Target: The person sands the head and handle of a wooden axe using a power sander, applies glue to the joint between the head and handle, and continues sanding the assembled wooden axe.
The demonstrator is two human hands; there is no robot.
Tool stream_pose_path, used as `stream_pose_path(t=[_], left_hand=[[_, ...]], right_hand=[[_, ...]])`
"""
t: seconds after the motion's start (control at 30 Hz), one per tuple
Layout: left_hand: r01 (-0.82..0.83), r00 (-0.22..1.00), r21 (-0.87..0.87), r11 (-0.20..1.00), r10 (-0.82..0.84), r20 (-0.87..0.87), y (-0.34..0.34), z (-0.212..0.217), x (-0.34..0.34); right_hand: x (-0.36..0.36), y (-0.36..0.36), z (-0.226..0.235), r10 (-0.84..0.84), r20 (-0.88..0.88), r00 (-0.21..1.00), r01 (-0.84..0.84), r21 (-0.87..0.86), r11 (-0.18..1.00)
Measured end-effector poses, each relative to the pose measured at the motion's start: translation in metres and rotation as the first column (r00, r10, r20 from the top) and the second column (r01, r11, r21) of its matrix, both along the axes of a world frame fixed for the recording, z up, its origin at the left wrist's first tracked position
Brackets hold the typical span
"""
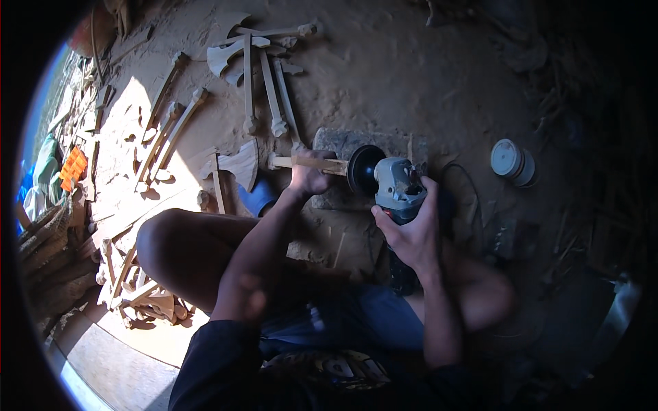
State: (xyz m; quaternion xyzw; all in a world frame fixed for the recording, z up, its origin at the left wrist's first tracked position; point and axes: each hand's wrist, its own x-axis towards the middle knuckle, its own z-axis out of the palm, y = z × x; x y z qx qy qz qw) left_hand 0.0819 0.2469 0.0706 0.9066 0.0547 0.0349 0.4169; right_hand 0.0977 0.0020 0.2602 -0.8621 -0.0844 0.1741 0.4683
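My right hand (410, 231) grips the grey body of an angle grinder (397, 185), whose black disc (362, 170) faces left. My left hand (310, 177) holds a pale wooden stick (308, 162) that lies across a stone block (356, 145), its end meeting the disc. A carved wooden axe shape (240, 163) stands just left of my left hand. My bent knees and blue shorts fill the lower middle of the view.
Several carved wooden axes and handles (257, 68) lie on the sandy ground ahead and to the left. More wooden offcuts (137, 291) pile up by my left knee. A round white lidded container (510, 161) sits at the right. An orange object (72, 168) is at far left.
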Motion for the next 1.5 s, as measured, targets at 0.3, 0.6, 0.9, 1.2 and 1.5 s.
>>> stream_pose_path(t=[0.3,0.6,0.9,1.2,1.5], left_hand=[[-0.023,0.996,0.051,0.998,0.018,0.087,-0.002,-0.001,0.006],[-0.014,0.995,0.007,1.000,0.013,0.097,-0.004,-0.005,0.004],[0.011,0.988,0.051,0.999,-0.019,0.153,0.005,-0.017,0.007],[0.009,0.987,0.066,0.998,-0.019,0.161,0.003,-0.013,0.004],[-0.022,0.995,0.042,0.999,0.017,0.103,-0.001,-0.016,0.002]], right_hand=[[-0.001,-0.013,-0.016,-0.029,0.111,0.993,0.035,-0.048,0.998],[-0.007,-0.011,-0.014,0.019,0.119,0.993,-0.015,-0.037,0.999],[-0.004,-0.005,-0.006,0.007,0.077,0.997,-0.005,-0.016,1.000],[-0.001,-0.008,-0.001,0.000,0.008,1.000,0.000,0.006,1.000],[-0.005,-0.010,-0.004,-0.123,-0.043,0.991,0.125,0.045,0.991]])
